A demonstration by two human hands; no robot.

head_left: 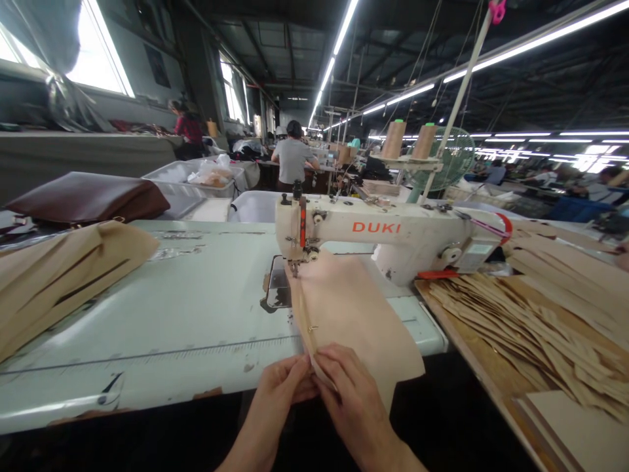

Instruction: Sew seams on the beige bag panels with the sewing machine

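Note:
A tan leather-like panel (363,314) lies under the needle of a white sewing machine (334,226) and hangs over the table's front edge. Along its left edge runs a zipper (303,305) with a small gold zipper pull (312,328). My left hand (285,387) pinches the zipper's near end between thumb and fingers. Beside it, my right hand (351,387) is closed on the panel's edge at the same spot, its fingers bent over the material. Both hands touch or nearly touch, just in front of the table edge.
Stacked tan strips (535,334) lie on a wooden side board (472,354) at right. Tan pieces (73,275) and a brown leather bag (88,196) sit at left. Thread cones (394,139) stand behind the machine. A person in grey (293,157) sits farther back.

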